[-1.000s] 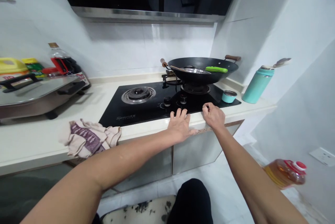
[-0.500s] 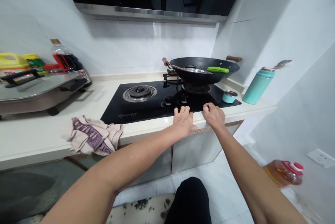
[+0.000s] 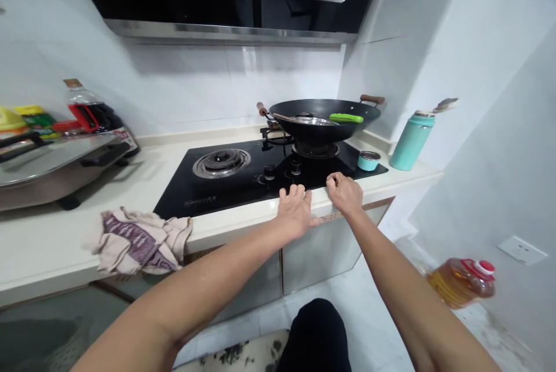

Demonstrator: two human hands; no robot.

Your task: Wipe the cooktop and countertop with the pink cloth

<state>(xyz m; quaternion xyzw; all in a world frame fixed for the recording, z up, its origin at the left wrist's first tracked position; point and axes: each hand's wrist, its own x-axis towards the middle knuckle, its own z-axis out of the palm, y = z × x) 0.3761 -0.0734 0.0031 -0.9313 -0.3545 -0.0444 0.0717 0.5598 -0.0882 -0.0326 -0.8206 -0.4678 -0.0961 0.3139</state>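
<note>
My left hand (image 3: 295, 207) lies on the front edge of the counter (image 3: 237, 220), fingers stretched forward and thumb out to the side. Beside it, my right hand (image 3: 346, 191) rests at the same edge with its fingers curled in; whatever they may hold is hidden. Just beyond both hands is the black glass gas stove (image 3: 230, 195) with two knobs, the right one (image 3: 296, 167) nearest. A black wok (image 3: 321, 131) sits over the right burner, with a lime-green handle (image 3: 346, 118) lying in it. A small turquoise cup (image 3: 369, 161) stands on the stove's right corner.
A turquoise flask (image 3: 412, 141) stands at the counter's right end. To the left lie a crumpled cloth (image 3: 141, 240), an electric pan (image 3: 56, 172) and a soy sauce bottle (image 3: 98, 114). An oil bottle (image 3: 460, 282) is low at right; the range hood (image 3: 234, 33) hangs above.
The view has shifted, so the stove, wok and counter items appear further left. Both hands keep their pose at the counter edge.
</note>
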